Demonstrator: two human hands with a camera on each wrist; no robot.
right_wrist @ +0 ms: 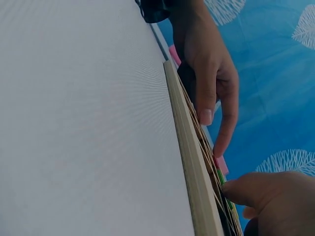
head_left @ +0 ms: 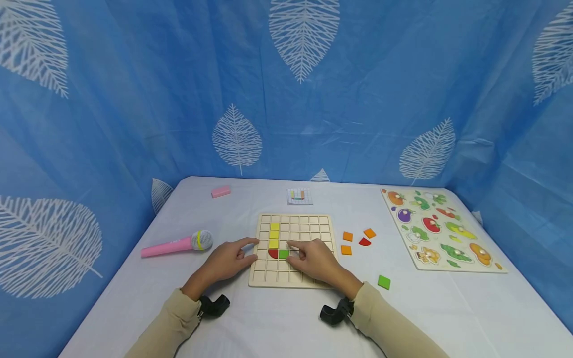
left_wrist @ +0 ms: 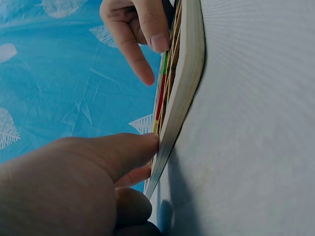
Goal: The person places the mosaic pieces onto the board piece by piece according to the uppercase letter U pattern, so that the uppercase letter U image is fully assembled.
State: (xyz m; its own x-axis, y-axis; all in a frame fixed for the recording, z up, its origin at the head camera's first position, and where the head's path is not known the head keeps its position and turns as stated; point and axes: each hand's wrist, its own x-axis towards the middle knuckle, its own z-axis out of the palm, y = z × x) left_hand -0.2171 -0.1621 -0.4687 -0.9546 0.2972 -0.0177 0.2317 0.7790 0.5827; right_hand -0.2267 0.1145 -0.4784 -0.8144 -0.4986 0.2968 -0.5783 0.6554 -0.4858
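A wooden grid board (head_left: pixel 309 276) lies on the table with three yellow square tiles (head_left: pixel 274 234) in a column. Below them sit a red quarter-circle tile (head_left: pixel 272 253) and a green square tile (head_left: pixel 284 254), side by side. My left hand (head_left: pixel 226 259) rests at the board's left edge, thumb and index finger spread; the left wrist view shows the thumb (left_wrist: pixel 142 142) against the rim. My right hand (head_left: pixel 317 259) is over the board's middle, its thumb at the green tile's right edge and its index finger extended above. Its other fingers are tucked under.
Right of the board lie three orange tiles (head_left: pixel 346 250), a red quarter-circle tile (head_left: pixel 364 241) and a green tile (head_left: pixel 384 282). A vegetable puzzle (head_left: pixel 440 228) lies far right. A pattern card (head_left: pixel 300 197) and pink block (head_left: pixel 221 191) sit behind; a pink microphone (head_left: pixel 172 246) is left.
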